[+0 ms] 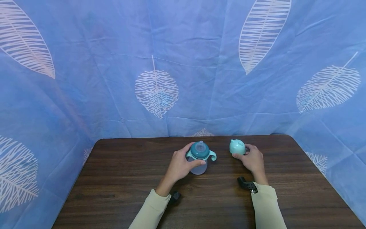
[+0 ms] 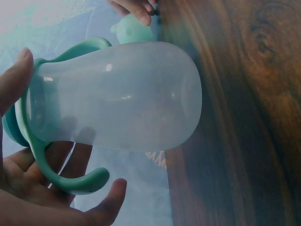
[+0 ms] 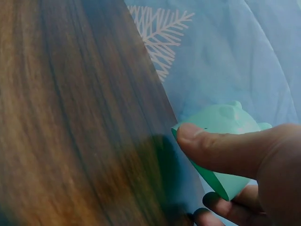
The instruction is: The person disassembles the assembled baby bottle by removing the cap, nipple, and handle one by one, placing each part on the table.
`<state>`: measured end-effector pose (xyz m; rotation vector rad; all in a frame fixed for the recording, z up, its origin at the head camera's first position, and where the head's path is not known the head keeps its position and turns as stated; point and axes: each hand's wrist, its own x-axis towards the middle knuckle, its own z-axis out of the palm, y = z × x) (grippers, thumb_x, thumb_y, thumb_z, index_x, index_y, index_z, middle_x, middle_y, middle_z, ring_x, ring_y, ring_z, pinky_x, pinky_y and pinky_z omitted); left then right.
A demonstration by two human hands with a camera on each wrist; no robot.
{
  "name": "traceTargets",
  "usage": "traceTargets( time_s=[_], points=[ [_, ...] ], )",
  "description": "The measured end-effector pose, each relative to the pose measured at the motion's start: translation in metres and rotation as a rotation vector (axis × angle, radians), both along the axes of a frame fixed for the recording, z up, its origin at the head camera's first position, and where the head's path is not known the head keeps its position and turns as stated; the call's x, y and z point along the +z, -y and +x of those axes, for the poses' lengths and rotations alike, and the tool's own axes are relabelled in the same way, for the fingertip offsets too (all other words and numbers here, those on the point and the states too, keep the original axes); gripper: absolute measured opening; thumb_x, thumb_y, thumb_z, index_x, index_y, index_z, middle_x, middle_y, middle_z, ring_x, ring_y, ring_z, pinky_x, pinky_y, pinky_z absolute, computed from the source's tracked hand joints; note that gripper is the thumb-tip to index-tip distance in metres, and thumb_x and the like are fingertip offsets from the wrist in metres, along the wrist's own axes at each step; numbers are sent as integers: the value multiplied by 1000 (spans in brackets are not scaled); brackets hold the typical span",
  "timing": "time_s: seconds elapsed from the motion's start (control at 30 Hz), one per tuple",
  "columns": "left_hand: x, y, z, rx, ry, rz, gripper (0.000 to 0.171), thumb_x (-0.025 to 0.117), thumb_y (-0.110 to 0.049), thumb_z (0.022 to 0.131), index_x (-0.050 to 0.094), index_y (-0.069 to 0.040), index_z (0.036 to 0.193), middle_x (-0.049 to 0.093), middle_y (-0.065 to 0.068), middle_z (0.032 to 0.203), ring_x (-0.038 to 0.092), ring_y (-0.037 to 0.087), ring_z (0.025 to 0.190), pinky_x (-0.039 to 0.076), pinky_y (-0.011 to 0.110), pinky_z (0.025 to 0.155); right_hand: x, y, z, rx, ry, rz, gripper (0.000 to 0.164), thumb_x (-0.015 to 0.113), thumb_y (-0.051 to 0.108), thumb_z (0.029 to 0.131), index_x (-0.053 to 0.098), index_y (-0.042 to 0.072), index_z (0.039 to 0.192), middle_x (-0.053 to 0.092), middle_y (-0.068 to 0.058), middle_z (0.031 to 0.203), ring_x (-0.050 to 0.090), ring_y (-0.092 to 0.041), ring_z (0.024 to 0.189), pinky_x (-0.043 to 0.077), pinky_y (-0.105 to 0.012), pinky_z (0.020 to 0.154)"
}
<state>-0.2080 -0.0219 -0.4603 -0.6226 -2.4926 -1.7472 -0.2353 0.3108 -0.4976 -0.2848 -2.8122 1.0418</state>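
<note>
Your left hand [image 1: 180, 163] grips the bottle [image 1: 198, 170] around its upper part, thumb in front; your right hand [image 1: 254, 160] pinches the mint cap [image 1: 237, 147] near its rim, open side toward the desk [image 1: 120, 178]. Both things sit near the desk's far edge, the cap closer to the far right corner. The teal top's nipple [image 1: 200, 146] is uncovered. Best steady the bottle upright without squeezing its body, and hold the cap level, fingertips outside its rim.
</note>
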Motion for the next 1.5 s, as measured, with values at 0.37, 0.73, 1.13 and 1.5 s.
traceTargets(
  time_s=[0.37, 0.73, 1.13, 1.5],
  points=[
    [0, 0, -1, 7, 4, -3, 76, 94, -29, 92, 61, -8, 156, 75, 10, 137, 69, 28, 129, 54, 56, 109, -2, 3, -1, 0, 1, 42, 84, 89, 28, 94, 50, -19, 152, 54, -40, 138, 61, -56, 119, 44, -71, 106],
    [1, -1, -5, 7, -11, -11, 75, 94, -34, 92, 62, -9, 155, 75, 8, 136, 70, 27, 127, 55, 56, 108, -1, 2, -2, 22, 36, 90, 80, 89, 28, 92, 54, -22, 145, 47, -43, 144, 46, -62, 133, 39, -74, 111],
    [0, 0, 0, 12, 6, -12, 76, 94, -31, 92, 61, -8, 156, 75, 9, 138, 69, 28, 130, 55, 56, 108, 1, 2, 1, 39, 79, 98, 86, 91, 33, 91, 53, -22, 145, 44, -42, 147, 44, -61, 134, 39, -73, 112],
    [-1, -1, 1, 5, 8, -9, 76, 93, -31, 92, 61, -7, 156, 74, 10, 138, 69, 30, 130, 54, 58, 109, 53, 15, 16, 125, -103, 24, 90, 89, 34, 95, 45, -11, 160, 43, -38, 152, 57, -55, 128, 51, -69, 99]
  ],
)
